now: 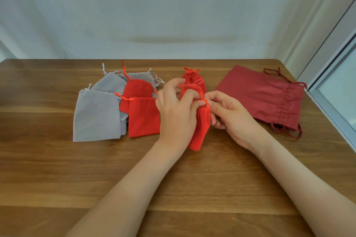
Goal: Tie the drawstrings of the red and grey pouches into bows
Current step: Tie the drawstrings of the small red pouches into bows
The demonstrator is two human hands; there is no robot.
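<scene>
Landmark: held pouch point(200, 129), bright red, neck gathered. It lies on the table point(57, 169) with its bottom toward the person.
Left hand point(176, 109): against the left side of the held pouch. Fingers are curled round its upper part and the thumb is pressed at the neck. Grip is narrow and firm on the cloth.
Right hand point(231, 113): against the right side of the held pouch. Thumb and forefinger pinch the drawstring point(206, 104), and the other fingers are curled below.
Drawstring: orange-red cord at the neck of the held pouch, where the two hands meet. A short end hangs down the right side. The fingers cover the knot, so whether a bow is formed cannot be told.
Tied pouch point(192, 77): directly beyond the held pouch, red, with a small bow at its top.
Second pouch point(189, 90): between the held pouch and the tied pouch, red, partly hidden by the left hand. Pale cord loops show at its top.
Flat red pouches point(143, 117): just left of the held pouch. Two overlap, with cords lying loose.
Grey pouches point(96, 115): farther left of the held pouch, beyond the flat red pouches. Several overlap, with the nearest on top.
Maroon bag point(260, 98): right of the held pouch and well apart from it. It is larger, lies flat, and has dark cords trailing at both ends.
Window frame point(331, 102): far right of the held pouch, past the table edge.
</scene>
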